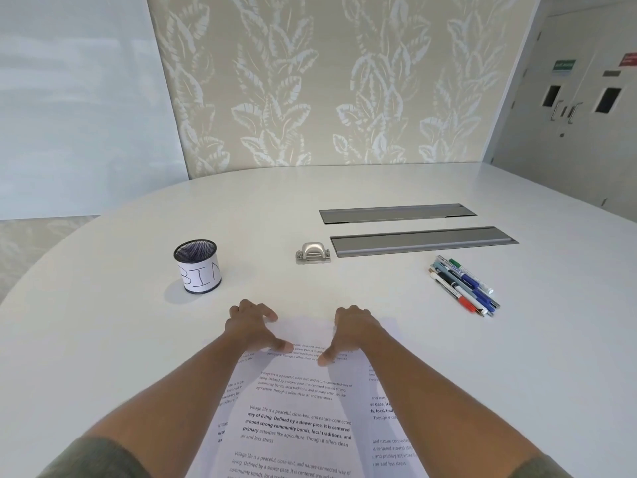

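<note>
White printed paper sheets (300, 426): several loose leaves of thin office paper with black paragraphs of text, overlapping in a rough fan. Location: near edge of the round white table (103, 339), directly in front of the person, running out of view at the bottom.

Left hand (253, 327): on the far left corner of the top sheet, fingers curled at the edge, thumb stretched inward and pressed on the printed face.

Right hand (355, 331): mirrors it on the far right corner, thumb tip down on the text. Whether the fingertips reach under the edge is hidden.

Handling, as judged: very light, limp, no stiffness once lifted. The leaves likely slide over one another and over the smooth tabletop, and crease or tear under a hard pinch. Best held at two corners or along one edge with both hands. A thumb on top and fingers below would keep the leaves together.

Also on the table:
- black mesh cup with a white paper label reading BIN (198, 267), far left of the hands
- small silver metal hole punch (313, 253), beyond the hands
- loose heap of marker pens with blue, red, green and black caps (462, 284), well to the right
- two long grey metal cable hatches (424, 240), set flush at the far right
</note>
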Demonstrator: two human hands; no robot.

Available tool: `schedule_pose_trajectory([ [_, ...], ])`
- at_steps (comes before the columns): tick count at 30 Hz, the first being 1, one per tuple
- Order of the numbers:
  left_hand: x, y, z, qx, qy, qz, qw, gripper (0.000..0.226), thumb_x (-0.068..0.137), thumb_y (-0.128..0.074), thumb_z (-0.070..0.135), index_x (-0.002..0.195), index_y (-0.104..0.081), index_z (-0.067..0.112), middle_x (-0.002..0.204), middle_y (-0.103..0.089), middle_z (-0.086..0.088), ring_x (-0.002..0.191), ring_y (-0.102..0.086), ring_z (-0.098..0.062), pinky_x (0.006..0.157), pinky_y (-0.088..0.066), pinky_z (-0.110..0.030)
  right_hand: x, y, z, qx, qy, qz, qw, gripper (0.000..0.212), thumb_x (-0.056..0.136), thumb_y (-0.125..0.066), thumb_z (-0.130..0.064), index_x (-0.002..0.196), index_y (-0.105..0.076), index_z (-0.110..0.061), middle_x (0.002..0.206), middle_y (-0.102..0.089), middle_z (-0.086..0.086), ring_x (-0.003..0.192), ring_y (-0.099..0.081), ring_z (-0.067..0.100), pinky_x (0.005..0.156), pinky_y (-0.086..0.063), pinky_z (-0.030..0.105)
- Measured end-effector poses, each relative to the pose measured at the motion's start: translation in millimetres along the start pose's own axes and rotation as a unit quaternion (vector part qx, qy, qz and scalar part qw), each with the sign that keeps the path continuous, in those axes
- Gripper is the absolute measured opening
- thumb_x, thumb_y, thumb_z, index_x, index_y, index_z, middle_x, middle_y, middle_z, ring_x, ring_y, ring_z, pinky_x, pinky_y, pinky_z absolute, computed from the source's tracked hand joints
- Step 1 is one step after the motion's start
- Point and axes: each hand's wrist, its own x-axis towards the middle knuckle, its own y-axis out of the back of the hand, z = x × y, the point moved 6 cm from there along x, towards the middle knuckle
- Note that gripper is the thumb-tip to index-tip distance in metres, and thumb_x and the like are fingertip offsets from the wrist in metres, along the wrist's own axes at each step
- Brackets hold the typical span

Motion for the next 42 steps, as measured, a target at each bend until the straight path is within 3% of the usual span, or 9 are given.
schedule_pose_trajectory([
  [5, -0.4, -0.6, -1.0, 0.001, -0.002, 0.004, 1.0, 0.078, 0.058, -0.088, 0.056, 0.127, -0.057, 0.034, 0.127, -0.038, 0.001, 0.126, -0.032, -0.021, 0.102, -0.037, -0.032, -2.5, 0.1, -2.0, -0.016, -0.012, 0.007, 1.0, 0.099, 0.059, -0.084, -0.062, 0.133, -0.043, -0.012, 0.128, -0.04, 0.006, 0.122, -0.036, 0.027, 0.08, -0.041, 0.036],
  [10, 0.1, -1.3, -2.1, -0.003, -0.009, 0.007, 1.0, 0.079, 0.057, -0.089, 0.057, 0.125, -0.057, 0.033, 0.125, -0.037, 0.002, 0.125, -0.032, -0.022, 0.101, -0.036, -0.031, -3.7, -1.9, -2.0, -0.003, -0.017, 0.001, 1.0, 0.1, 0.059, -0.085, -0.061, 0.134, -0.043, -0.011, 0.128, -0.039, 0.008, 0.122, -0.04, 0.029, 0.093, -0.049, 0.04],
  [16, 1.2, -2.4, -2.6, -0.01, -0.01, 0.012, 1.0, 0.079, 0.057, -0.089, 0.056, 0.125, -0.056, 0.033, 0.125, -0.039, 0.002, 0.123, -0.033, -0.022, 0.101, -0.038, -0.032, -4.1, -1.2, 1.7, 0.006, -0.01, -0.005, 1.0, 0.092, 0.061, -0.085, -0.06, 0.131, -0.045, -0.016, 0.131, -0.053, 0.002, 0.125, -0.046, 0.026, 0.093, -0.041, 0.038],
  [23, 1.1, -2.3, -1.8, -0.011, -0.012, 0.017, 1.0, 0.089, 0.058, -0.089, 0.054, 0.135, -0.05, 0.03, 0.128, -0.039, 0.001, 0.126, -0.032, -0.023, 0.101, -0.038, -0.032, -6.9, 2.1, -7.3, 0.054, 0.071, 0.005, 0.996, 0.076, 0.083, -0.075, -0.034, 0.148, -0.039, -0.018, 0.153, -0.035, -0.001, 0.14, -0.036, 0.018, 0.11, -0.038, 0.035],
  [25, -0.1, -2.0, -1.7, -0.03, -0.019, 0.019, 0.999, 0.097, 0.056, -0.091, 0.053, 0.139, -0.046, 0.029, 0.129, -0.04, 0.001, 0.128, -0.032, -0.022, 0.102, -0.038, -0.032, -6.8, 6.8, -8.6, 0.101, 0.095, 0.024, 0.99, 0.056, 0.086, -0.071, -0.025, 0.138, -0.052, -0.018, 0.146, -0.044, 0.0, 0.131, -0.044, 0.016, 0.102, -0.043, 0.031],
  [29, -4.0, 3.2, -4.8, -0.176, -0.038, 0.06, 0.982, 0.119, 0.044, -0.096, 0.053, 0.145, -0.04, 0.025, 0.132, -0.048, 0.001, 0.129, -0.04, -0.021, 0.104, -0.041, -0.036, -4.8, 19.3, 0.1, 0.234, 0.116, 0.079, 0.962, 0.017, 0.082, -0.072, -0.018, 0.098, -0.068, -0.015, 0.105, -0.063, 0.003, 0.083, -0.058, 0.017, 0.067, -0.05, 0.027],
  [34, -10.3, 7.8, -5.6, -0.335, -0.062, 0.064, 0.938, 0.066, 0.062, -0.095, 0.037, 0.115, -0.06, 0.021, 0.104, -0.074, 0.006, 0.094, -0.072, -0.014, 0.076, -0.057, -0.027, -5.8, 36.5, 17.9, 0.404, 0.113, 0.131, 0.898, 0.01, 0.082, -0.077, -0.018, 0.089, -0.07, -0.017, 0.087, -0.066, 0.0, 0.07, -0.056, 0.013, 0.062, -0.045, 0.024],
  [38, -13.9, 6.0, 0.3, -0.37, -0.06, 0.038, 0.926, 0.022, 0.08, -0.084, 0.027, 0.096, -0.076, 0.013, 0.087, -0.079, 0.0, 0.086, -0.076, -0.025, 0.068, -0.058, -0.029, -2.1, 40.6, 36.8, 0.471, 0.079, 0.221, 0.85, 0.022, 0.078, -0.079, -0.026, 0.094, -0.065, -0.03, 0.108, -0.063, -0.003, 0.099, -0.061, 0.017, 0.082, -0.052, 0.031],
  [42, -9.7, 4.6, -9.6, -0.407, -0.012, 0.062, 0.911, 0.021, 0.083, -0.081, 0.026, 0.097, -0.076, 0.011, 0.09, -0.079, -0.004, 0.083, -0.076, -0.027, 0.074, -0.062, -0.04, -2.9, 35.1, 65.5, 0.435, -0.075, 0.267, 0.857, 0.058, 0.075, -0.078, -0.043, 0.125, -0.056, -0.022, 0.126, -0.056, 0.001, 0.122, -0.051, 0.023, 0.098, -0.048, 0.043],
])
